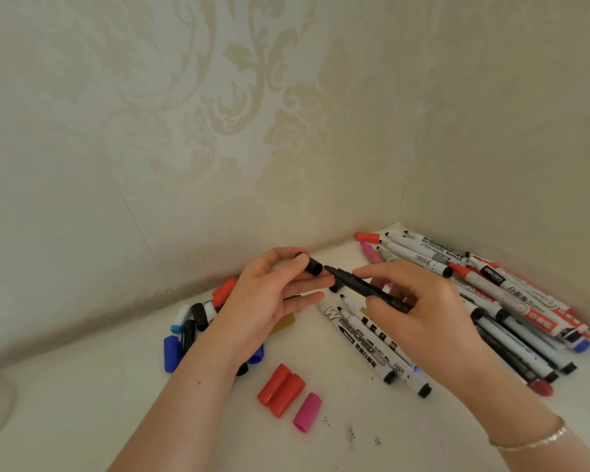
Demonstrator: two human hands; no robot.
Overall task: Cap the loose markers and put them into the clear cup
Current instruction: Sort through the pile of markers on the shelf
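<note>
Loose caps lie on the desk left of the left hand, whose grip pinches a black cap, open end facing right. Just beside it, the tip of a black marker points at the cap, grasped by the right hand. Below the grips lie red caps and a pink cap; right, a marker pile.
</note>
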